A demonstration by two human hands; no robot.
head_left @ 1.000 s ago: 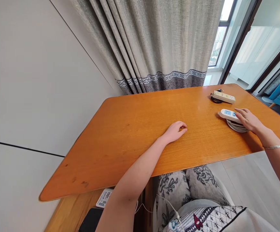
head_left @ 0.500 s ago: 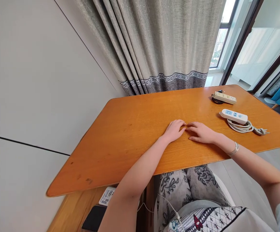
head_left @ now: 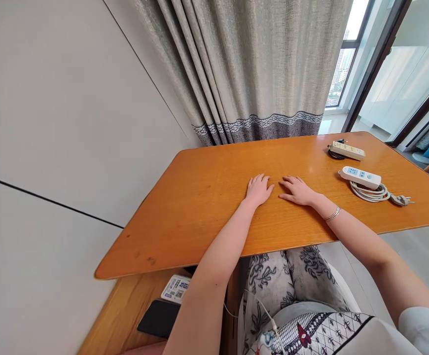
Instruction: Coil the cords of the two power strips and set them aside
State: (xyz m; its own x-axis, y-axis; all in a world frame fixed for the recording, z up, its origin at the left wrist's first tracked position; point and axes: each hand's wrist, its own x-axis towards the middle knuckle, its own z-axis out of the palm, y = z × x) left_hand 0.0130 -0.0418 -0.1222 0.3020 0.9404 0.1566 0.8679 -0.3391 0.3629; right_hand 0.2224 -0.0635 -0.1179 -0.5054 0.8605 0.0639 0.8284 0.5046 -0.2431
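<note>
Both hands, the left hand and right hand, lie flat with fingers spread and holding nothing on the counter, near the white power strip, whose loose coiled cord could snag a careless reach and drag its plug off the edge.

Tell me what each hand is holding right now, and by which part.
Nothing is held. The left hand and right hand both lie flat, palms down, on the bare wooden table, apart from the white power strip and its coiled cord.

Grey curtain hangs beside a sunlit window.
</note>
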